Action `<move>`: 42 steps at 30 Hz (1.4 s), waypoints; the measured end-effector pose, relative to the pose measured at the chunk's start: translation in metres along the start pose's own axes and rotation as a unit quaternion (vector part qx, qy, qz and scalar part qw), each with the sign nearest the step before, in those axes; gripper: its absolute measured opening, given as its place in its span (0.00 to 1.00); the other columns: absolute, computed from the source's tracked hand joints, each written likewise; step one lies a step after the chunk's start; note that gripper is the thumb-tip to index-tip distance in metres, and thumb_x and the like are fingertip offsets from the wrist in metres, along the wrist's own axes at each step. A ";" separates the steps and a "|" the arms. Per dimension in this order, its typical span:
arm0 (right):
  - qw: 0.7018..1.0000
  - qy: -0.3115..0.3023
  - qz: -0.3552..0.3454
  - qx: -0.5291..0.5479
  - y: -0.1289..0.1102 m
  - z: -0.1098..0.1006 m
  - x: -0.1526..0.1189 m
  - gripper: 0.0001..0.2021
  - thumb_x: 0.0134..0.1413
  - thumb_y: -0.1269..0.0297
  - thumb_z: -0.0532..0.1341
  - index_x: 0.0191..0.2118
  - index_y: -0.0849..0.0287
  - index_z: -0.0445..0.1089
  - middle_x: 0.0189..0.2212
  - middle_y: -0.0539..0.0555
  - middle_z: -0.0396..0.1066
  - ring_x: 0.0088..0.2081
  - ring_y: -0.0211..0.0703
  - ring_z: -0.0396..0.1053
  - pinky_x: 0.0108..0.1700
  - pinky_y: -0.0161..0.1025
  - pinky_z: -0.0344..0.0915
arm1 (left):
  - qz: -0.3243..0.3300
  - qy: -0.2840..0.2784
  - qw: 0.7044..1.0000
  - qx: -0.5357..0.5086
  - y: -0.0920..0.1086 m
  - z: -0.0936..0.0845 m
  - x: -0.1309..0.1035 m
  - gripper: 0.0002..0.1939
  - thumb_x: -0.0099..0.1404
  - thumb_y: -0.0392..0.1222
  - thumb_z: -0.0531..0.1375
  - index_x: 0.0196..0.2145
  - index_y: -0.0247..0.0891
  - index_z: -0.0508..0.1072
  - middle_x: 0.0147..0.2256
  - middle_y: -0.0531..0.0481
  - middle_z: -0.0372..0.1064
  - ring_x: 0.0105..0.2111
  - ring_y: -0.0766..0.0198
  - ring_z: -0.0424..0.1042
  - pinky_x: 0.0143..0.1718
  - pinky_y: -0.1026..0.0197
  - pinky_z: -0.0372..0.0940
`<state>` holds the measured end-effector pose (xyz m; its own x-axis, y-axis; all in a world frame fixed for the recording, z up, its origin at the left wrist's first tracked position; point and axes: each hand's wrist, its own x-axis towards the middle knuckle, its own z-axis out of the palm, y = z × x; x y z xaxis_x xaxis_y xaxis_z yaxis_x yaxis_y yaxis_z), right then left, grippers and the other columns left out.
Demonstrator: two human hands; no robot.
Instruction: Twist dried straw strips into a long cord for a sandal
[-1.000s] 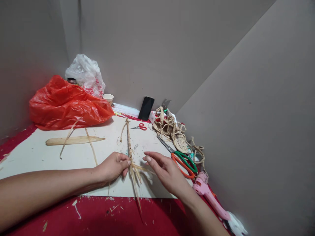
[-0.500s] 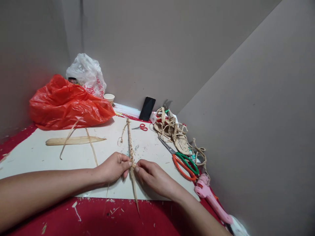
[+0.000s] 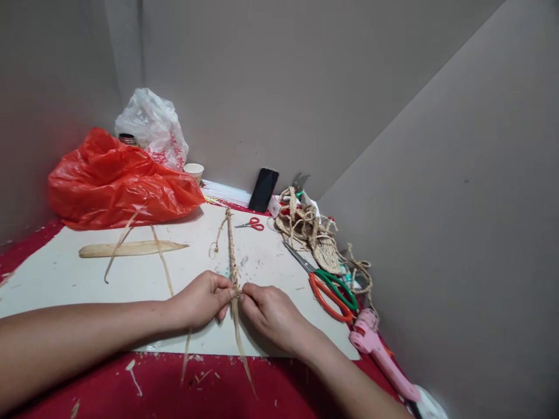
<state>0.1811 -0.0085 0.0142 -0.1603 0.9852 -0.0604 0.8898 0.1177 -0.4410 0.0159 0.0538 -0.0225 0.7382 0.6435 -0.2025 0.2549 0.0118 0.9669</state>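
Observation:
A thin braided straw cord (image 3: 231, 244) runs up the white board (image 3: 271, 262) from between my hands, and a loose strand tail hangs below them over the board's front edge. My left hand (image 3: 205, 299) pinches the braid's lower end between thumb and fingers. Right beside it, my right hand (image 3: 268, 314) is closed in a pinch on a strand at the same spot. Exactly how the strands cross there is hidden by the fingertips. Left of the braid lie a flat dry leaf strip (image 3: 131, 249) and thin loose strips (image 3: 162, 262).
Small red-handled scissors (image 3: 251, 224) and large scissors (image 3: 323, 285) lie to the right, beside a heap of braided straw pieces (image 3: 314, 238) and a pink glue gun (image 3: 384, 355). Behind stand a red plastic bag (image 3: 126, 186), a paper cup (image 3: 194, 171) and a phone (image 3: 264, 190).
The view has shifted slightly. My right fingers have closed in on the strand beside the braid, and the hanging tail's tip has swung a little lower and to the right. My left hand keeps its pinch.

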 end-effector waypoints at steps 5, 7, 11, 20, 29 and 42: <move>0.963 -0.032 0.087 0.253 0.000 0.007 0.007 0.12 0.50 0.69 0.50 0.18 0.57 0.58 0.12 0.46 0.62 0.16 0.33 0.56 0.20 0.30 0.50 | 0.033 0.016 0.997 0.063 0.004 -0.001 -0.001 0.16 0.63 0.45 0.49 0.21 0.37 0.63 0.16 0.56 0.60 0.19 0.70 0.57 0.26 0.67 0.55; 0.903 -0.091 0.148 0.393 0.000 0.009 0.008 0.12 0.49 0.67 0.49 0.18 0.57 0.57 0.10 0.45 0.61 0.11 0.31 0.53 0.16 0.29 0.47 | 0.060 0.033 0.991 0.117 0.007 -0.002 -0.002 0.15 0.62 0.42 0.49 0.20 0.37 0.62 0.17 0.56 0.60 0.20 0.70 0.59 0.27 0.67 0.55; 0.785 -0.101 0.194 0.580 -0.006 0.014 0.006 0.11 0.47 0.63 0.53 0.18 0.59 0.60 0.10 0.46 0.64 0.09 0.29 0.52 0.13 0.28 0.45 | 0.114 0.065 0.973 0.187 0.009 -0.004 -0.003 0.13 0.61 0.38 0.49 0.19 0.36 0.63 0.18 0.56 0.59 0.21 0.70 0.58 0.26 0.67 0.53; 0.851 0.055 0.161 0.497 -0.025 0.039 -0.004 0.18 0.54 0.53 0.54 0.21 0.60 0.62 0.12 0.48 0.66 0.12 0.31 0.59 0.17 0.29 0.54 | 0.048 -0.093 0.980 -0.168 0.011 0.001 -0.003 0.15 0.61 0.42 0.50 0.19 0.35 0.67 0.20 0.46 0.69 0.21 0.63 0.67 0.30 0.60 0.62; 0.968 0.137 0.115 0.175 -0.022 0.036 -0.006 0.18 0.58 0.60 0.50 0.20 0.59 0.63 0.16 0.50 0.66 0.19 0.36 0.60 0.23 0.32 0.52 | 0.030 -0.046 0.992 -0.117 0.011 -0.003 0.001 0.07 0.54 0.38 0.53 0.24 0.34 0.69 0.21 0.54 0.65 0.24 0.68 0.62 0.29 0.66 0.57; 0.994 0.048 0.100 -0.010 -0.042 0.030 -0.002 0.15 0.60 0.65 0.48 0.31 0.60 0.70 0.26 0.56 0.74 0.26 0.41 0.68 0.28 0.35 0.52 | 0.006 0.035 0.998 -0.051 -0.002 -0.001 0.003 0.13 0.54 0.45 0.53 0.18 0.34 0.66 0.17 0.56 0.57 0.20 0.71 0.52 0.23 0.66 0.48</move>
<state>0.1310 -0.0194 0.0058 0.0617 0.9964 -0.0583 0.9080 -0.0802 -0.4112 0.0172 0.0565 -0.0249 0.6949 0.6953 -0.1834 0.1798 0.0789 0.9805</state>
